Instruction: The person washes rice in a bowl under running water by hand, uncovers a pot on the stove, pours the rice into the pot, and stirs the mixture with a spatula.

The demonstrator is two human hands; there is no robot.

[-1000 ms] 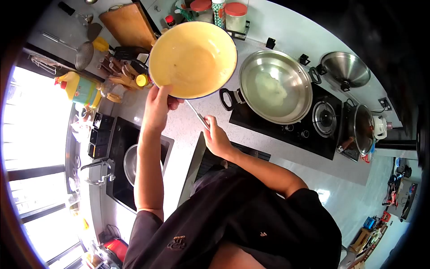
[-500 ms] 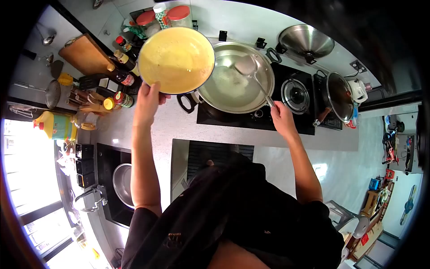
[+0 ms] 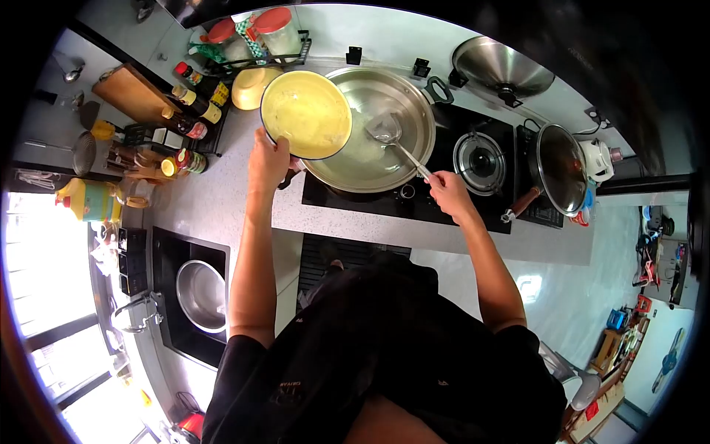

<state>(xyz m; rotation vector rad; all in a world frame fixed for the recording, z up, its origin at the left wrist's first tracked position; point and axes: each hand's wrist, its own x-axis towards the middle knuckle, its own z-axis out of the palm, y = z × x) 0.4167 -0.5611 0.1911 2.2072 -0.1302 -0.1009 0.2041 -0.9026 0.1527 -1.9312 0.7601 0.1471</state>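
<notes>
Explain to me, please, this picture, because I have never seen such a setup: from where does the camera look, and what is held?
There is no machine, only a person, seen by a camera worn on their head, which looks forward and down. The bare left hand holds a yellow bowl by its edge. The right hand holds a spatula, its head inside the pan on the stove. Another bowl is on the counter; farther left, a metal bowl is in the sink.

I see the left hand [image 3: 268,163] holding the bowl [image 3: 306,115] at the left edge of the pan [image 3: 417,118]; the right hand [image 3: 450,195] holds the spatula [image 3: 386,129], blade inside.
</notes>
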